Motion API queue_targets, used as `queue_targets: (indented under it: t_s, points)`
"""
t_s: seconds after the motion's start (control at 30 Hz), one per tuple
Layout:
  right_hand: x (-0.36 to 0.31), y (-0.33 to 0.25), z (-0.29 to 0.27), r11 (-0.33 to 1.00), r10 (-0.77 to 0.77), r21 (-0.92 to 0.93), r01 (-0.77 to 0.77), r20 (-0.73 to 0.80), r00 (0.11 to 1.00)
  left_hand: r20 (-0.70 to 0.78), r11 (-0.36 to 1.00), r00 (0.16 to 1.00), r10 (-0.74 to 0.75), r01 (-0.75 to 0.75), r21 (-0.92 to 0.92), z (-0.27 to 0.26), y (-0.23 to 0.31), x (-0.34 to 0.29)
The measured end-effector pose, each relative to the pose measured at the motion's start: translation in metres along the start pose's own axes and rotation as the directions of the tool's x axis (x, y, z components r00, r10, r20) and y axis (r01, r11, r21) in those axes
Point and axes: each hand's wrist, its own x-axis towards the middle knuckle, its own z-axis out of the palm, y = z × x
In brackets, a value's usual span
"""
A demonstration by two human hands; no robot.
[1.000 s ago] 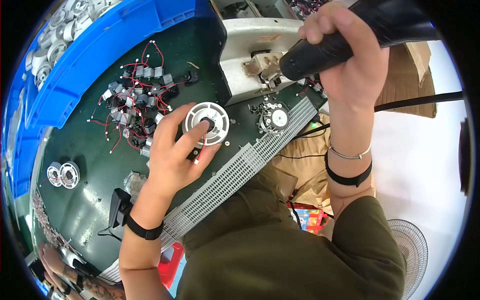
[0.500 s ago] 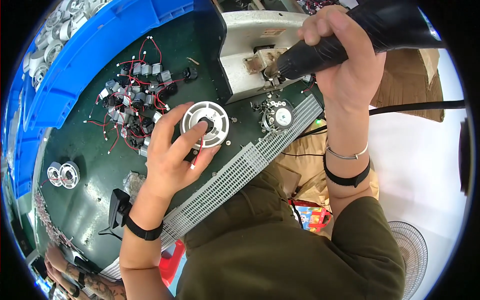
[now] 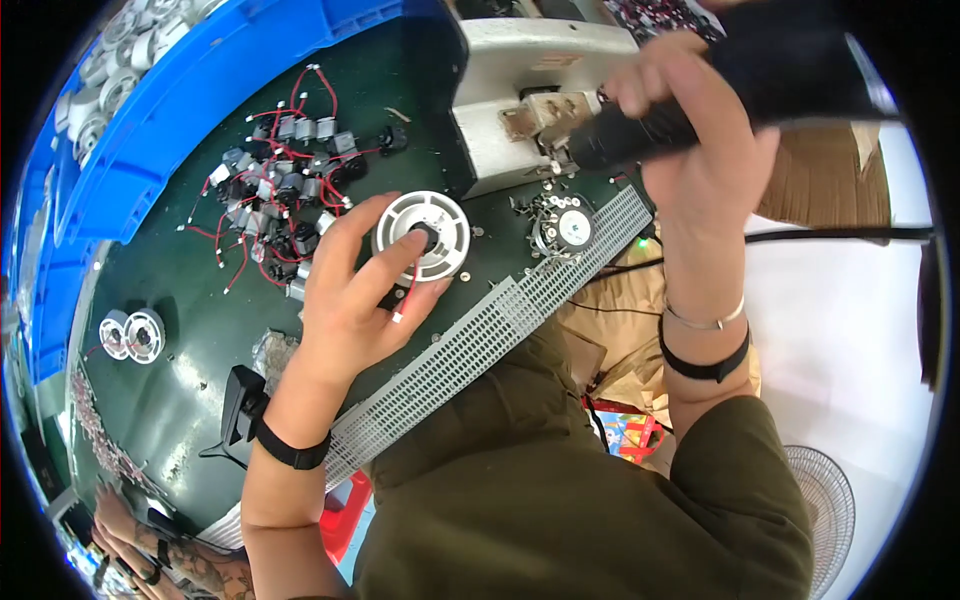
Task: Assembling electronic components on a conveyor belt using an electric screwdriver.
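My left hand (image 3: 355, 290) grips a white round spoked housing (image 3: 459, 215) on the dark green bench, its index finger pressed on the black part (image 3: 424, 236) at the hub. A red lead (image 3: 412, 288) with a small white plug hangs from the housing past my fingers. Raised on the right, my right hand (image 3: 705, 175) is wrapped round a black electric screwdriver (image 3: 640, 128), blurred by motion. The screwdriver's nose is at the front of a metal screw feeder (image 3: 510, 60); its bit is too blurred to make out.
Small motors with red leads (image 3: 285, 185) lie heaped left of the feeder. A round tray of screws (image 3: 565, 230) stands before it. Blue bins (image 3: 150, 150) of white housings line the far left. Two housings (image 3: 143, 336) lie at left; another person's hand (image 3: 115, 510) shows lower left.
The whole view has shifted slightly, carrying the bench things a little to the right. My right hand and screwdriver have become blurred; my left hand keeps its grip on the housing.
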Motion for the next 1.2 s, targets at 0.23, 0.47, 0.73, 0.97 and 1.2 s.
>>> queue_targets:
  t_s: [0.23, 0.47, 0.73, 0.97, 1.2]
  points:
    - [0.011, -0.036, 0.019, 0.961, 0.126, 0.187, -0.205, 0.365, 0.922, -0.019, 0.987, 0.991, 0.131, -0.128, 0.097, -0.002, 0.001, 0.011]
    - [0.015, -0.014, 0.071, 0.984, 0.085, 0.127, -0.127, 0.292, 0.953, -0.060, 0.987, 0.991, 0.123, -0.115, 0.112, 0.001, 0.001, 0.006]
    - [0.010, -0.005, 0.095, 1.000, 0.004, 0.021, -0.005, 0.089, 0.996, 0.026, 0.999, 0.999, 0.029, -0.028, -0.017, -0.005, 0.004, 0.003]
    - [0.010, -0.002, 0.094, 1.000, -0.014, 0.000, 0.014, 0.080, 0.997, -0.042, 0.999, 0.998, 0.045, -0.045, 0.000, 0.000, 0.003, 0.004]
    - [0.010, 0.004, 0.094, 1.000, -0.021, -0.003, 0.021, 0.097, 0.995, -0.051, 0.999, 0.998, 0.043, -0.043, 0.003, 0.001, 0.002, 0.003]
